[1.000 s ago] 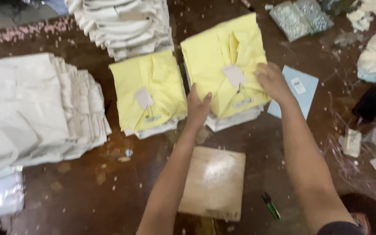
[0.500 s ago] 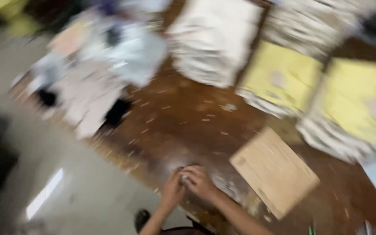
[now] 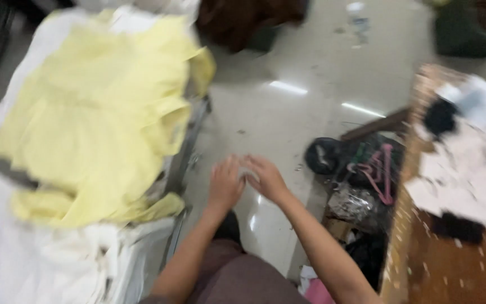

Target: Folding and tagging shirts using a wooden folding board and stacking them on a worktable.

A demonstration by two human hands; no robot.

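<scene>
While the view is blurred by motion, both hands can be made out held together over a pale, shiny floor (image 3: 310, 73). The left hand (image 3: 226, 183) and the right hand (image 3: 265, 179) are touching at the fingertips, and a small whitish thing (image 3: 248, 173) seems to be pinched between them, though what it is cannot be told from the blur. The fingers of both hands are curled inward around that spot; whether they are properly closed on it cannot be told. Both forearms are seen reaching up from the bottom edge, above a dark reddish-brown garment worn over the lap (image 3: 237, 281). Well to the left of the hands, a heap of pale yellow cloth (image 3: 97, 112) is piled on a stand, with white cloth (image 3: 35, 253) lying below and in front of it. A metal frame edge (image 3: 189, 141) is visible between the yellow heap and the hands. To the right, a wooden table (image 3: 440, 270) is seen, its top strewn with white scraps (image 3: 457, 180) and a few black pieces (image 3: 440, 115). Between the table and the right forearm, a dark heap of clutter (image 3: 355, 169) lies on the floor, with pink hangers (image 3: 381, 171) resting on top of it.
</scene>
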